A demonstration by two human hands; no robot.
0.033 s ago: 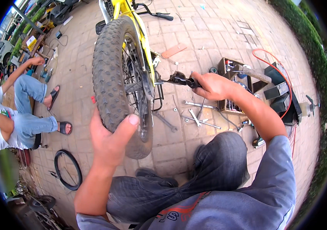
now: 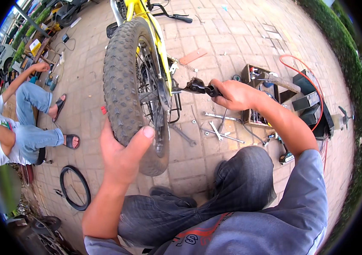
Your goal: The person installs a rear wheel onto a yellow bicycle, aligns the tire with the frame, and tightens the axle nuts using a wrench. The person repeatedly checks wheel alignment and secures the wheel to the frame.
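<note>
We clasp tyre (image 2: pixel 123 76) at near edge, left hand (image 2: pixel 121 157) spread wide, right hand (image 2: pixel 234 95) closed on pliers (image 2: pixel 196 86); likely working by frame (image 2: pixel 161 49), next needing steadiness.

The bicycle wheel (image 2: pixel 148 94) stood upright beside the yellow frame (image 2: pixel 160 47), its broad black tyre (image 2: pixel 122 76) heavily knobbed. Dark pliers (image 2: pixel 198 86) pointed leftward just right of the wheel; whether their jaws gripped anything could not be determined.
</note>
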